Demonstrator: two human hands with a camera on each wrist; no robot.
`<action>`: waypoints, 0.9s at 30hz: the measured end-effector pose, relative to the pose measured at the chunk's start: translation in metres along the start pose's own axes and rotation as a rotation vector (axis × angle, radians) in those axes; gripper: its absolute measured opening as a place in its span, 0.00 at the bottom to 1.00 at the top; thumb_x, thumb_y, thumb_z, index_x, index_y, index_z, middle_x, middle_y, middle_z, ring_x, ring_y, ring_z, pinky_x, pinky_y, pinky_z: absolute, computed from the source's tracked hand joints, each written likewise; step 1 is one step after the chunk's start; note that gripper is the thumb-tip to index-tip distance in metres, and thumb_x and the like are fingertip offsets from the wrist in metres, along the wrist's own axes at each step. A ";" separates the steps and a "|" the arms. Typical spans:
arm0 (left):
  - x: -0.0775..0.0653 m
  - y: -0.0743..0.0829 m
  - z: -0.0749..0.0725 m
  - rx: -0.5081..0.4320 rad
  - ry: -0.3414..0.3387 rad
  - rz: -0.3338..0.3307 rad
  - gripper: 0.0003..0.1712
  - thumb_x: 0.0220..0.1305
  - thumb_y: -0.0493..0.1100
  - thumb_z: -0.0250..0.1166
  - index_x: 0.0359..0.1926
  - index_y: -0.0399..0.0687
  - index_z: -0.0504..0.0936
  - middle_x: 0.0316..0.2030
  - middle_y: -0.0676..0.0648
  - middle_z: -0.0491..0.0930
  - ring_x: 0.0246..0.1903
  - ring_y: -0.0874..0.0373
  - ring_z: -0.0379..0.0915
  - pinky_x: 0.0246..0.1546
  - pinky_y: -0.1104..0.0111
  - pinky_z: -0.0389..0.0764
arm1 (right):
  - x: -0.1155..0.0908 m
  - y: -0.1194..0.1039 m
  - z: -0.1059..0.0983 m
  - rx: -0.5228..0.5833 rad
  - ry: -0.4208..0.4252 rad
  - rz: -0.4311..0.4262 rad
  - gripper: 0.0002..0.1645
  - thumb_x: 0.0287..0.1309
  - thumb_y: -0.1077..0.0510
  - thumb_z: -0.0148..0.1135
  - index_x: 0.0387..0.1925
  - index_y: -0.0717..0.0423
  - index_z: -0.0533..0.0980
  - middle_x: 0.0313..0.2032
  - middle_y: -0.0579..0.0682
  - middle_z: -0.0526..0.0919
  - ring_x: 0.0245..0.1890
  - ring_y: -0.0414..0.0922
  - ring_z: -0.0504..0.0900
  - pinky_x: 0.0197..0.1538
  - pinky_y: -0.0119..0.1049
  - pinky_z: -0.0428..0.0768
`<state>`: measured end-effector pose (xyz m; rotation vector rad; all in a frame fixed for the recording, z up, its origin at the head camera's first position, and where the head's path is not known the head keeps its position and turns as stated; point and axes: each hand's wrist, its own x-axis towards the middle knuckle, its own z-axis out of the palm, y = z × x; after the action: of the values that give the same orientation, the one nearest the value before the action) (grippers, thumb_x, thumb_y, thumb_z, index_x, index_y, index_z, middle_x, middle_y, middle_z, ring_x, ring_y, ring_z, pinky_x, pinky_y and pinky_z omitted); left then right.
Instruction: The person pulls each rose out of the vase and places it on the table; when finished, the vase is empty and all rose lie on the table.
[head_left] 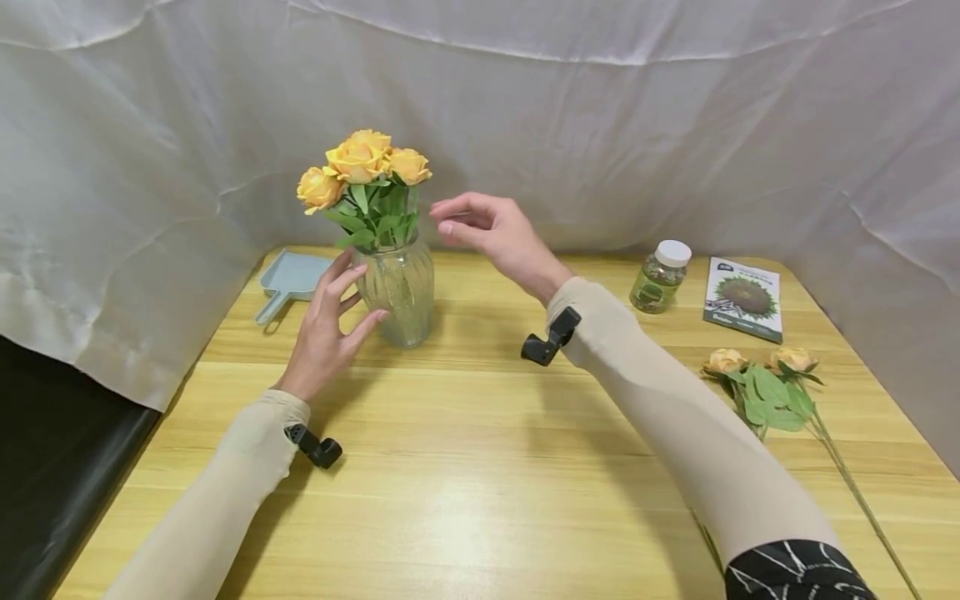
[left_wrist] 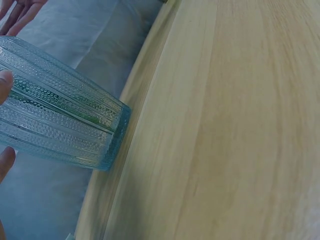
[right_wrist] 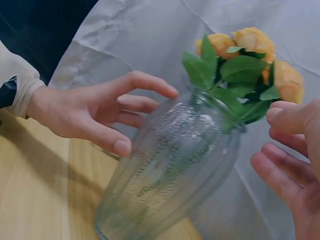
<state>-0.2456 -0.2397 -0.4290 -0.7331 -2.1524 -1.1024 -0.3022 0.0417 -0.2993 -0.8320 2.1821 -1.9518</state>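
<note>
A ribbed clear glass vase [head_left: 397, 292] stands upright at the back left of the table, its stems showing green through the glass in the left wrist view. Yellow roses [head_left: 362, 158] with green leaves [right_wrist: 243, 70] rise from its mouth. My left hand [head_left: 324, 329] is at the vase's left side, thumb and fingers spread apart, fingertips close to the glass. To the right of the vase's neck, my right hand [head_left: 491, 225] is raised with loosely bent fingers and nothing in them. In the right wrist view its fingertips are beside the lower leaves.
Behind the left hand lies a light blue dustpan [head_left: 292, 273]. At the right stand a white-lidded jar [head_left: 660, 277] and, flat beside it, a sunflower packet [head_left: 744, 298]. Two long-stemmed roses [head_left: 772, 396] lie near the right edge, partly under the right sleeve. A pale curtain [head_left: 570, 125] hangs behind.
</note>
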 end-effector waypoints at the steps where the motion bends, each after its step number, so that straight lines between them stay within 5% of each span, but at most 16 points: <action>1: 0.000 0.000 0.000 -0.001 -0.002 0.000 0.44 0.67 0.28 0.74 0.77 0.44 0.64 0.85 0.36 0.56 0.80 0.36 0.62 0.70 0.46 0.85 | 0.001 0.001 0.003 -0.007 -0.004 0.004 0.18 0.76 0.65 0.66 0.62 0.68 0.81 0.71 0.59 0.81 0.65 0.54 0.85 0.71 0.39 0.87; 17: -0.001 0.001 0.000 -0.014 -0.006 -0.008 0.43 0.67 0.27 0.74 0.78 0.43 0.64 0.85 0.36 0.55 0.80 0.37 0.61 0.71 0.45 0.84 | 0.015 0.006 0.028 -0.200 -0.058 -0.040 0.18 0.78 0.56 0.66 0.64 0.53 0.85 0.70 0.47 0.82 0.68 0.44 0.81 0.76 0.44 0.80; 27: -0.001 0.000 -0.001 -0.016 -0.005 -0.013 0.43 0.67 0.27 0.74 0.77 0.43 0.64 0.84 0.35 0.56 0.80 0.36 0.62 0.70 0.45 0.84 | 0.021 0.003 0.031 -0.145 0.020 -0.097 0.16 0.78 0.62 0.65 0.62 0.60 0.85 0.64 0.53 0.87 0.63 0.48 0.86 0.70 0.37 0.86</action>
<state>-0.2446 -0.2405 -0.4296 -0.7303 -2.1583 -1.1266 -0.3076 0.0047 -0.3016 -0.9602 2.3604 -1.8678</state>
